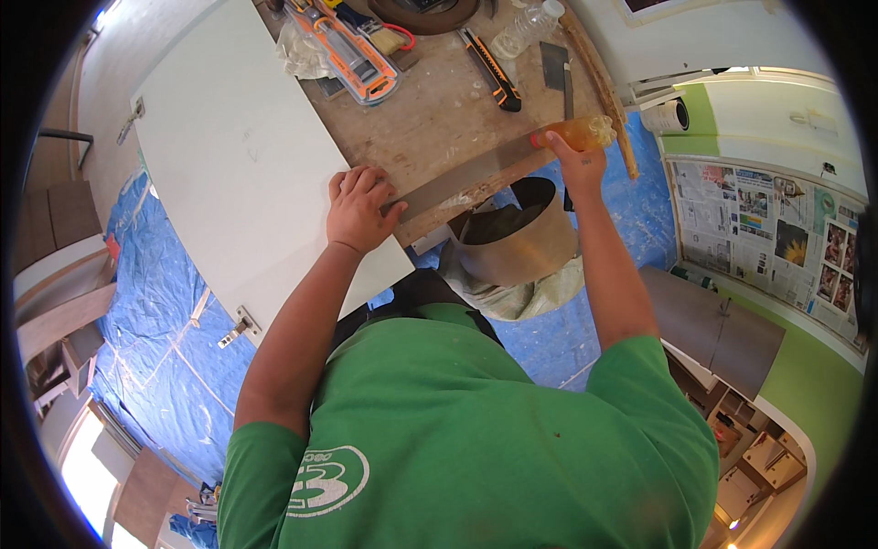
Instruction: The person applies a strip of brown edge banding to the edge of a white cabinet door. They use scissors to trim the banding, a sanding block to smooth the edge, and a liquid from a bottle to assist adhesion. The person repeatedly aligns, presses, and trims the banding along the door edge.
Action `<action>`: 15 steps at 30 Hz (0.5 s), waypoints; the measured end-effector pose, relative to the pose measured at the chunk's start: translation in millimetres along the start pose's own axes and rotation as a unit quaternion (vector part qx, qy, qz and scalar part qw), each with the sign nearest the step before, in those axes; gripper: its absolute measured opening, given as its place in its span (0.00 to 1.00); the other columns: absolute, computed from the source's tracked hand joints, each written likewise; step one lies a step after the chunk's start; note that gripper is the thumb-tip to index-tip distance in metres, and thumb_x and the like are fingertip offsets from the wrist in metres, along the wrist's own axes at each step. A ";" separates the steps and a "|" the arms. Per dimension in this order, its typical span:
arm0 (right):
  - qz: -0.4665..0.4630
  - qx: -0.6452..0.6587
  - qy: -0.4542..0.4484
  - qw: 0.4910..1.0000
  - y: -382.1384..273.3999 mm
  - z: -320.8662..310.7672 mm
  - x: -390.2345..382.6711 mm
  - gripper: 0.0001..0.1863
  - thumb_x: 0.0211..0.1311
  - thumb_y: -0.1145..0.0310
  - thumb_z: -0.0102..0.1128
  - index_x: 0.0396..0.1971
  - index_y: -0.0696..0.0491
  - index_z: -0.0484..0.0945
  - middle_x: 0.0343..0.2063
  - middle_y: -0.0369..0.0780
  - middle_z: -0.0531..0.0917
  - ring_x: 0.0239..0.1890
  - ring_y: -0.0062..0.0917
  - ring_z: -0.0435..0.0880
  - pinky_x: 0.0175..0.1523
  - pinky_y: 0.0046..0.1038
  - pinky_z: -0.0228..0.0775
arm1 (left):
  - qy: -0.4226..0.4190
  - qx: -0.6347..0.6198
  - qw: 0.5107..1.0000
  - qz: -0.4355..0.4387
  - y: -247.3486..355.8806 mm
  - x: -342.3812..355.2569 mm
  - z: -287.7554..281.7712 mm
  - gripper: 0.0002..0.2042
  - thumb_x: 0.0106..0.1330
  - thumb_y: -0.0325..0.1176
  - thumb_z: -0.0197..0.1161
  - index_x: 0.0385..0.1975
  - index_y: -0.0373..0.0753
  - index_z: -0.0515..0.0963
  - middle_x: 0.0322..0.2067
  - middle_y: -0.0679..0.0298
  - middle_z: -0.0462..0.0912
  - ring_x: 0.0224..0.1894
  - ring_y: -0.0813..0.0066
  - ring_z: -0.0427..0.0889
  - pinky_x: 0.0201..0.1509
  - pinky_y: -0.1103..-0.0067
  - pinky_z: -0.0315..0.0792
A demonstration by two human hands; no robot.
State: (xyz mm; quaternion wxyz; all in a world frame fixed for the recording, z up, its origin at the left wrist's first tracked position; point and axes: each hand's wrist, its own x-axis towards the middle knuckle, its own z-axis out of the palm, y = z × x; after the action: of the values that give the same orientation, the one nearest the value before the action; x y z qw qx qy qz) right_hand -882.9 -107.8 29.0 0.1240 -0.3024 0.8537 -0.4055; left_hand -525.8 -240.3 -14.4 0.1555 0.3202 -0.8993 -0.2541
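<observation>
My right hand (578, 165) is closed round a clear plastic bottle (596, 134) of amber liquid, tipped on its side with its red cap end pointing left. The cap end lies over a long grey-brown strip of edging (476, 174) along the worktop's near edge. At the strip's left end, my left hand (364, 206) grips it between thumb and bent fingers. That hand also rests over the edge of a large white panel (238, 137) with metal hinges. Below the strip hangs a wide coiled band (521, 242) of similar material.
On the wooden worktop (412, 128) lie an orange-black utility knife (492, 71), a packaged orange cutter (352, 55), a brush (389, 38), a flat scraper (553, 66) and a clear bottle (529, 27). Blue sheeting (169, 339) covers the floor. Newspaper (759, 229) hangs at right.
</observation>
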 end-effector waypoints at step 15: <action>-0.053 0.041 0.076 0.995 34.6 -10.0 17.3 0.17 0.54 0.58 0.79 0.34 0.57 0.88 0.31 0.38 0.89 0.34 0.24 0.87 0.45 0.28 0.77 | -0.012 0.000 1.000 -0.008 0.8 0.8 -0.5 0.11 0.57 0.42 0.73 0.34 0.46 0.83 0.50 0.69 0.79 0.63 0.66 0.71 0.71 0.61 0.55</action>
State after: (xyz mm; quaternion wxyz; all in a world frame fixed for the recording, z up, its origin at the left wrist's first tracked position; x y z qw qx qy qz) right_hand -915.4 -95.4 9.4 0.0496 -0.3100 0.8263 -0.4676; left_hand -526.5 -240.5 -13.5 0.1429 0.3240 -0.8987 -0.2588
